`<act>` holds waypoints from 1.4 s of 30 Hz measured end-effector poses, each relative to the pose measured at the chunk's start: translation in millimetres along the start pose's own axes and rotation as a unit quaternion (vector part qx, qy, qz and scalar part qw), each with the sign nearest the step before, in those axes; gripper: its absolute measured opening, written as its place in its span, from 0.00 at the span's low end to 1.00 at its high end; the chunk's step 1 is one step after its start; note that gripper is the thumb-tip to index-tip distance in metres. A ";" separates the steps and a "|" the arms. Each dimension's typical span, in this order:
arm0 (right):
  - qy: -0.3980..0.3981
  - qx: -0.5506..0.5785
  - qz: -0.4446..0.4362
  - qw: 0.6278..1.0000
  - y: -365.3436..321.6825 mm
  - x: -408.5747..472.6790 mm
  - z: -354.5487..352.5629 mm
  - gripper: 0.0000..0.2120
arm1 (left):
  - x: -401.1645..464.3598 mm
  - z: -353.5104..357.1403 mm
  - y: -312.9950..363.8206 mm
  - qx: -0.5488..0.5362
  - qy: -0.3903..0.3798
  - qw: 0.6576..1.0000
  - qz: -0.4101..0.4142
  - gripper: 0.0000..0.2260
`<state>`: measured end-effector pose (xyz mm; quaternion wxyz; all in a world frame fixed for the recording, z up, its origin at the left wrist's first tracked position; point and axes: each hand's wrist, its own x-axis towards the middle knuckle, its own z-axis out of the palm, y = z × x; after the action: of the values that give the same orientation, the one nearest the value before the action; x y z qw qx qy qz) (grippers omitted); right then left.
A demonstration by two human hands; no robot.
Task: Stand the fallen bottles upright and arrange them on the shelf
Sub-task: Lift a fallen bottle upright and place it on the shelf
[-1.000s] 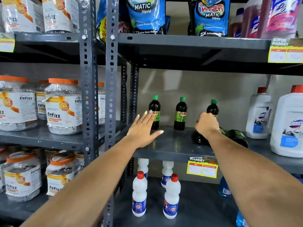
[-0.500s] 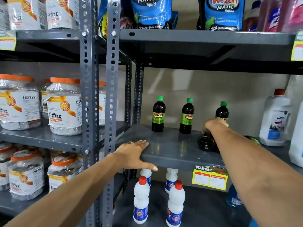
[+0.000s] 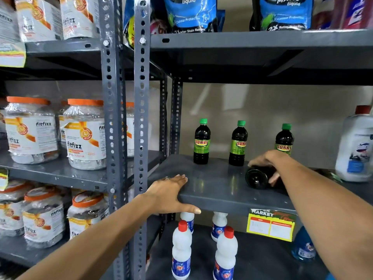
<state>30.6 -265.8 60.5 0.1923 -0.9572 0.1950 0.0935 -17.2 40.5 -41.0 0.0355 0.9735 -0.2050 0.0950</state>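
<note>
Three dark bottles with green caps stand upright at the back of the grey shelf (image 3: 214,184): a left one (image 3: 201,142), a middle one (image 3: 238,144) and a right one (image 3: 284,141). A fallen dark bottle (image 3: 257,178) lies on its side in front of them, its base towards me. My right hand (image 3: 269,162) is closed over this lying bottle. Another fallen bottle shows only as a green edge (image 3: 335,176) behind my right forearm. My left hand (image 3: 168,194) grips the shelf's front left edge, thumb under the lip.
A large white jug (image 3: 356,146) stands at the shelf's right end. White red-capped bottles (image 3: 181,249) stand on the shelf below, beside a yellow price tag (image 3: 270,224). Orange-lidded jars (image 3: 84,134) fill the left rack. Blue pouches (image 3: 189,13) sit on the shelf overhead.
My left hand came down from hovering over the shelf and now grips its front edge. My right hand stays on the lying bottle. The camera moved closer and to the left.
</note>
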 end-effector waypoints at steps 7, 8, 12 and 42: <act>0.148 0.299 -0.052 0.941 8.0 -5.5 26.0 0.28 | -3.3 -1.8 -2.5 0.024 0.013 1.000 0.004 0.52; 0.166 0.330 -0.062 0.927 5.6 -10.6 33.4 0.26 | -3.1 -1.1 -2.5 0.029 0.016 0.999 0.005 0.52; 0.193 0.433 -0.119 0.872 -18.4 -19.4 63.3 0.27 | -3.6 1.0 -3.8 0.022 0.030 0.999 0.006 0.54; 0.082 0.453 -0.294 0.838 -86.1 7.3 120.2 0.38 | -9.6 -1.6 0.9 0.010 0.053 0.999 -0.003 0.51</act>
<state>60.0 -146.4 -22.0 0.6065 -0.7795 -0.0596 -0.1450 -26.4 43.6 -41.3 0.0371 0.9680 -0.1989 0.1483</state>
